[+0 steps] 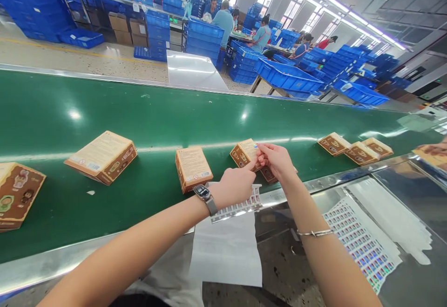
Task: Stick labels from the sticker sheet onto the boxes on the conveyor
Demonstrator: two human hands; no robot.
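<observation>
My left hand (238,185), with a watch on its wrist, is closed over a sticker sheet (237,207) whose white backing hangs over the belt's front edge. Its index finger points out to my right fingertips; the other fingers are mostly hidden. My right hand (277,159) pinches a small shiny blue sticker (256,146) between thumb and index finger. Just behind the fingertips lies a brown and cream box (240,154). Another box (268,175) is partly covered by my right hand. Left of my hands rests a box (193,167) with its printed text side up.
The green conveyor belt (150,116) crosses the view, carrying more boxes (104,155) left and right. A printed sticker sheet (363,242) lies on the metal surface at right. Another person's hand (436,148) shows at the right edge. Blue crates (288,76) and seated people are beyond.
</observation>
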